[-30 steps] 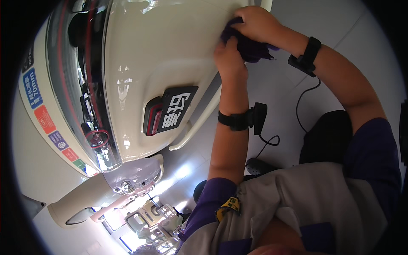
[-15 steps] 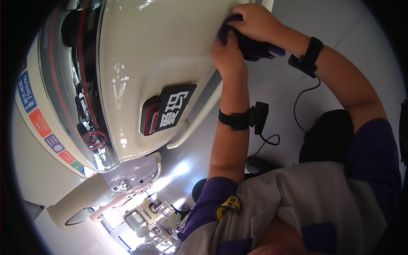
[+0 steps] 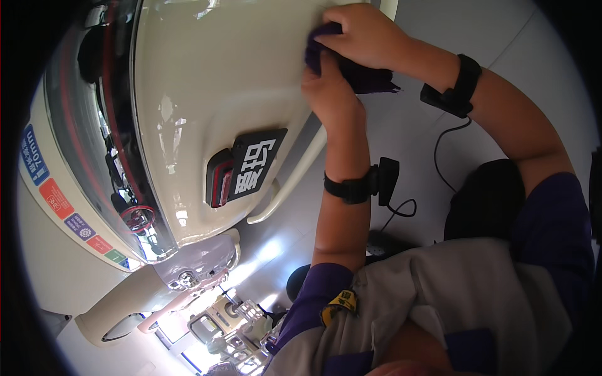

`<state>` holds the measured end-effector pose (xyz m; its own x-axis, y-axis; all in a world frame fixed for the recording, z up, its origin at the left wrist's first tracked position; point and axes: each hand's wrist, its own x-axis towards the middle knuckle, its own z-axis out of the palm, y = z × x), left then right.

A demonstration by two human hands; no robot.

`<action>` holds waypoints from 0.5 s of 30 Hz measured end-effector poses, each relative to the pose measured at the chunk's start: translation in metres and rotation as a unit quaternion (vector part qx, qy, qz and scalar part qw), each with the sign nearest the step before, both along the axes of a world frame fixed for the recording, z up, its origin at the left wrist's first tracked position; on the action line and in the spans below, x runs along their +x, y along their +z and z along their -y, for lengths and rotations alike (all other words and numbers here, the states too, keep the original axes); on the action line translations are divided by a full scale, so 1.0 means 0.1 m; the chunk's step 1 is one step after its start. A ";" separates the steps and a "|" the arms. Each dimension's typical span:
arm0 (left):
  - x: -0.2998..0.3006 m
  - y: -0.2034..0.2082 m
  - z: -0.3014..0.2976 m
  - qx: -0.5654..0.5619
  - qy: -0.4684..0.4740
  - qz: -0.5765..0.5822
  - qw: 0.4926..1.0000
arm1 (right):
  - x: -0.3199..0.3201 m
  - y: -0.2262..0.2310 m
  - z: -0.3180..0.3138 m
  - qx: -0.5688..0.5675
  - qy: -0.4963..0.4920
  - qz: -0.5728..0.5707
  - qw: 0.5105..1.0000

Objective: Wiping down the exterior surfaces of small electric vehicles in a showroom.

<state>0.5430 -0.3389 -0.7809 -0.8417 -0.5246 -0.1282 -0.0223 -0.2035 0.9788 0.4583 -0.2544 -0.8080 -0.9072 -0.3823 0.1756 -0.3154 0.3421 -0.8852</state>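
Both of my hands grip a dark purple cloth (image 3: 360, 76) at the lower edge of a glossy cream vehicle body (image 3: 213, 69). My right hand (image 3: 367, 34) pinches its upper part, thumb stretched across the fabric. Just below, my left hand (image 3: 332, 91) has its thumb up against the same cloth, and its other fingers are mostly hidden. The loose end hangs out to the right beneath my right hand. A dark plate with white lettering (image 3: 257, 163) is on the body panel, beside a red lamp (image 3: 221, 182).
A curved cream bar (image 3: 288, 178) runs along the body's lower edge. Left of the panel is a dark window (image 3: 103, 125) with coloured stickers (image 3: 56, 197). Black wrist straps (image 3: 348, 191) trail thin cables (image 3: 439, 141). Other vehicles (image 3: 194, 257) stand lower left on grey floor.
Both hands and the cloth have shifted slightly left, along the edge of the body panel. The view has also moved a little. The grip on the cloth stays.
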 end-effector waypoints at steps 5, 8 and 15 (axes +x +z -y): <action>-0.12 -0.25 0.17 0.074 -0.060 0.001 0.995 | -0.06 -0.19 -0.01 -0.065 -0.049 -0.109 0.991; -0.21 -0.46 0.15 0.148 -0.072 0.073 0.984 | -0.12 -0.37 -0.05 0.063 -0.063 -0.075 0.993; -0.02 -0.32 0.02 0.134 -0.072 0.089 0.984 | -0.18 -0.38 -0.08 0.251 -0.069 -0.085 0.962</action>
